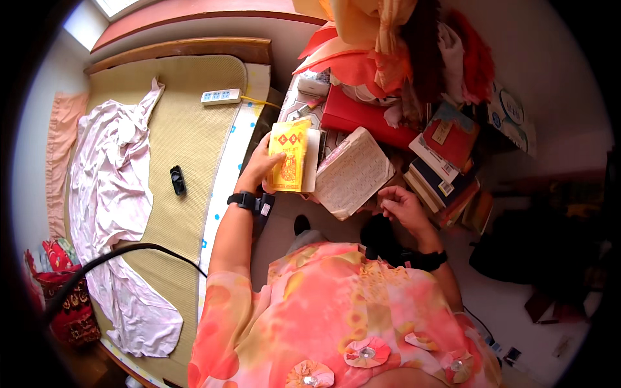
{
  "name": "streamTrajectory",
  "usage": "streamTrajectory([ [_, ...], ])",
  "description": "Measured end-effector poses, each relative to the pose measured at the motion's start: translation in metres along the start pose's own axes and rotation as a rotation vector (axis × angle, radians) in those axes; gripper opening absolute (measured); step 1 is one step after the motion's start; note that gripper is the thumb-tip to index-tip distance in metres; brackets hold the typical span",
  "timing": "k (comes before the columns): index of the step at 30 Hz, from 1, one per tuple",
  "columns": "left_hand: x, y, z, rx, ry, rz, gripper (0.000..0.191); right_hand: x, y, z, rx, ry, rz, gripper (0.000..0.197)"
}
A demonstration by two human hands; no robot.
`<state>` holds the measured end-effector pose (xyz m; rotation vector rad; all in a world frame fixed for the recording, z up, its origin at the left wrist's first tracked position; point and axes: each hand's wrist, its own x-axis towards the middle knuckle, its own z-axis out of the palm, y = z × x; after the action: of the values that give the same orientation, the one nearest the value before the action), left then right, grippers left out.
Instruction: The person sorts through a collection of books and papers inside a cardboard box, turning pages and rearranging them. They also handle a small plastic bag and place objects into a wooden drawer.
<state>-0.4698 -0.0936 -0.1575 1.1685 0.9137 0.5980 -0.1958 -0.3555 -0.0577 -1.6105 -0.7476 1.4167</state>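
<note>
My left hand grips a yellow paper-covered booklet with red printing, its thumb lying across the cover. A pale-paged book shows along the booklet's right side; whether the same hand holds it too I cannot tell. To the right, a worn old book with yellowed, closely printed pages lies tilted at the table's front edge. Beside its lower right corner is my right hand, fingers loosely curled, with nothing seen in them. Black bands circle both wrists.
Books are stacked at the right, near a red case and heaped orange cloth. On the left, a bed with a woven mat bears a power strip, a black object and a crumpled pale sheet.
</note>
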Motion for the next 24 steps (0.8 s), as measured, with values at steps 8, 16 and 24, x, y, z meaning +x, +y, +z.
streamTrajectory([
  [8,0.015,-0.002,-0.003,0.901,0.101,0.171,0.059,0.042,0.023,0.01,-0.784,-0.027,0.287,0.034],
  [16,0.017,-0.011,0.006,1.182,0.011,0.551,0.052,0.063,0.083,0.05,0.274,0.241,-0.031,0.036],
  [24,0.001,-0.025,0.019,1.178,-0.127,0.633,0.051,0.06,0.054,0.036,0.253,0.365,0.238,0.046],
])
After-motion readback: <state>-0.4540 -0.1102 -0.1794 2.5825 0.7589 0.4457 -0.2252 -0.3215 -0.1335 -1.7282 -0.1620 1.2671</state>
